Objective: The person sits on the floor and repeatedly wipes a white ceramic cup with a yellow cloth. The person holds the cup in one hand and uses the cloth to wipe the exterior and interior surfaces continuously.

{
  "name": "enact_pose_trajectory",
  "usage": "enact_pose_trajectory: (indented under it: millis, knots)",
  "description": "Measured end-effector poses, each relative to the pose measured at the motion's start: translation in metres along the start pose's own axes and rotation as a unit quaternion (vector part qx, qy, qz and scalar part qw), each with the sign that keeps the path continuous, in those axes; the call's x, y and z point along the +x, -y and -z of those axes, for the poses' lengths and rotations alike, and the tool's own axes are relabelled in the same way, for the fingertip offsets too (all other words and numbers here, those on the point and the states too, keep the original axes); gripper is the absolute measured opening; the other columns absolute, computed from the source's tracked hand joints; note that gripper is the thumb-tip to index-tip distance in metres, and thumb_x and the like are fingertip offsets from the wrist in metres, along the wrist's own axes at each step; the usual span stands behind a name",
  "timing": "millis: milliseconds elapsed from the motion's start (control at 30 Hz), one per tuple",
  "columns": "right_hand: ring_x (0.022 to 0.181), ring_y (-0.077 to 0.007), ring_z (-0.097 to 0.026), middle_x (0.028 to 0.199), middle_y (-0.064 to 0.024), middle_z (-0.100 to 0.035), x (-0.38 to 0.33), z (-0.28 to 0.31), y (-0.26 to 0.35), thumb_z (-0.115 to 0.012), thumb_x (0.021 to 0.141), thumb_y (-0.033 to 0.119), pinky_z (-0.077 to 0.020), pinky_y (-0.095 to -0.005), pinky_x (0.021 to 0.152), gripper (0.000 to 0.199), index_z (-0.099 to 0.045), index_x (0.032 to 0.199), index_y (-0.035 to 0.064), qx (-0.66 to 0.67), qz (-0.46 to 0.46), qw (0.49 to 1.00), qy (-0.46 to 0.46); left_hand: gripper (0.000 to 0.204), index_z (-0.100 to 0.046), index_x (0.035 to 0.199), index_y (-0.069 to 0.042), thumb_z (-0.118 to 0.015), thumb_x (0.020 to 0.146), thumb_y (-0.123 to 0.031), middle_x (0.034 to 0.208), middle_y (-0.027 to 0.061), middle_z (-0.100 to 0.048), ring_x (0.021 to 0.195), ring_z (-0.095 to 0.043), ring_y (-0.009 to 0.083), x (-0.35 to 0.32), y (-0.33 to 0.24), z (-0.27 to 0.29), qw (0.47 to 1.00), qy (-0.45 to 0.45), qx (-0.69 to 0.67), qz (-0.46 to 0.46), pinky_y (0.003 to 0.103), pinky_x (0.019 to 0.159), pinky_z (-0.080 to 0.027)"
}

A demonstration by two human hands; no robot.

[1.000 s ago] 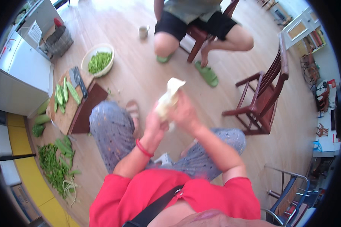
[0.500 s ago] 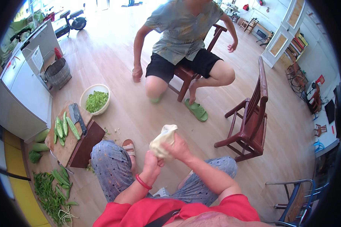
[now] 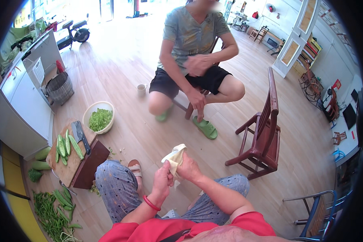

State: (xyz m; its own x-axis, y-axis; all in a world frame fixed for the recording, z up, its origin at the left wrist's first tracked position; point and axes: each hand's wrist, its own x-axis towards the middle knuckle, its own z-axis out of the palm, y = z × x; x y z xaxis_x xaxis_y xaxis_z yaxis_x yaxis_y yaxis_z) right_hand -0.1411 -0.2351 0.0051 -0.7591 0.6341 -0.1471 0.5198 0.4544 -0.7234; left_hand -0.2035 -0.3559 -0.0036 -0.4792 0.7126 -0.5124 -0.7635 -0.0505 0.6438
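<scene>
- Left hand [image 3: 162,178] is clenched on the lower left edge of a cream cloth [image 3: 174,157], thumb pointing up; exactly how the fingertips meet it is hard to see.
- Right hand [image 3: 189,167] is wrapped round the cloth's right side, so 2 hands share the hold.
- Cloth hangs in front of the body, between and beyond the knees of the blue trousers [image 3: 113,183].
- Its thin, bunched look suggests something light, limp and hard to break; whether it is damp or slippery cannot be told.
- Gathered folds, 1 in each hand, would probably hold better than a loose edge, which may droop from a light pinch.
- Over to the left, a knife [image 3: 81,137] lies beside cut green gourds [image 3: 61,146] on a chopping board [image 3: 69,173].
</scene>
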Motion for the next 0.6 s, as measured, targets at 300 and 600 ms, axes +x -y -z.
enact_pose_trajectory:
  millis: [300, 600]
  knots:
    - [0.102, -0.0370, -0.054, 0.112, -0.0235, -0.052, -0.002, 0.013, -0.007, -0.070, 0.071, 0.038, -0.0440, -0.0405, 0.086, 0.075, -0.038, 0.125, -0.0027, 0.072, 0.138, 0.987, 0.044, 0.041, -0.037, 0.063, -0.019, -0.042, 0.093, -0.047, 0.047, -0.0071, -0.030, 0.038, -0.026, 0.0087, -0.002, -0.006, 0.001, 0.997, -0.004, -0.070, 0.024, 0.025, 0.039, -0.023]
    - [0.106, -0.0354, -0.052, 0.117, -0.0221, -0.048, -0.009, 0.011, -0.012, -0.069, 0.071, 0.032, -0.0427, -0.0391, 0.089, 0.076, -0.034, 0.130, 0.0002, 0.073, 0.168, 0.983, 0.033, 0.040, -0.038, 0.062, -0.019, -0.040, 0.094, -0.042, 0.045, -0.0072, -0.032, 0.037, -0.028, 0.0088, 0.000, -0.002, 0.003, 0.998, -0.008, -0.058, 0.024, 0.025, 0.037, -0.022]
